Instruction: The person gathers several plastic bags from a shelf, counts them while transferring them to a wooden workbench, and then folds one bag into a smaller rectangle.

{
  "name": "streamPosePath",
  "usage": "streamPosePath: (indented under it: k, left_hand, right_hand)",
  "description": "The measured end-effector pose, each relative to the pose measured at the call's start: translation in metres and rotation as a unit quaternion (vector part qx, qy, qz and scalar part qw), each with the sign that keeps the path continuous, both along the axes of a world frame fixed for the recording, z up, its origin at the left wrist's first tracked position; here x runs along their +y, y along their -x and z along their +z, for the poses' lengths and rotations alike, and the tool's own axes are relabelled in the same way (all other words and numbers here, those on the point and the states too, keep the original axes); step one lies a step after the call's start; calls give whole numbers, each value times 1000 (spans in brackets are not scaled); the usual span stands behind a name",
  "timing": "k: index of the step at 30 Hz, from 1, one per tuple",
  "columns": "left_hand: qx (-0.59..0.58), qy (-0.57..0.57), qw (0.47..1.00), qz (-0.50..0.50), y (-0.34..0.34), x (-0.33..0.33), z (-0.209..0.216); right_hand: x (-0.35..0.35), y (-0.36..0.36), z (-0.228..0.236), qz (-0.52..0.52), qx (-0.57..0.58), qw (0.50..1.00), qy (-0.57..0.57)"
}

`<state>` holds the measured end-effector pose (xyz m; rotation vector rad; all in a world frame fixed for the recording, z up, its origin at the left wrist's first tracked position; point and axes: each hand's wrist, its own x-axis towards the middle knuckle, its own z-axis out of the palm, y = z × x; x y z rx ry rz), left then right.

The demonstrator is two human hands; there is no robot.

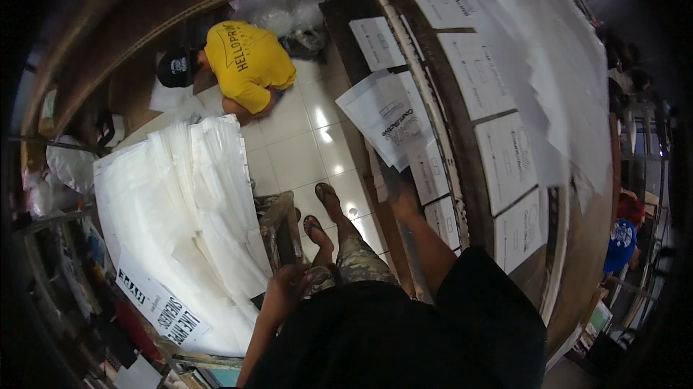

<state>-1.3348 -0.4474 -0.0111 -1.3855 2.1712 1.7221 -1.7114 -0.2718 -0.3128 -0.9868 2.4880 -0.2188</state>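
My right hand (404,202) reaches down beside the shelf at the right, in shadow and smeared by motion. Just beyond it, a white printed plastic bag (379,116) lies tilted over other printed pieces; whether my fingers grip it is unclear. More flat white printed pieces (473,71) lie in rows on the shelf boards. My left hand (286,289) is low in front of my body with its fingers curled in; anything inside them is hidden. Left of it rises a tall, loose stack of thin white sheets (180,194).
A person in a yellow shirt (249,64) crouches on the tiled floor (296,129) at the far left. A wooden stand (278,226) is beside the stack. Translucent sheets (556,49) drape over the right shelf. At the far right is someone in a blue cap (621,244).
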Motion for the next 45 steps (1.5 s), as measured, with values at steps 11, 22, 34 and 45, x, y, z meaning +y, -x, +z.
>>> streamPosePath:
  k: [11, 22, 34, 45]
  left_hand:
    - [172, 8, 983, -63, -5, 20, 46]
    - [202, 26, 963, -178, 68, 57, 73]
    - [266, 174, 923, -218, 162, 122, 95]
    - [355, 476, 768, -240, 297, 49, 217]
  right_hand:
    - [-19, -107, 263, 165, -140, 963, 162]
    - [21, -66, 524, 65, 32, 926, 371]
    - [204, -78, 613, 57, 60, 946, 314]
    - [161, 142, 607, 29, 117, 941, 316]
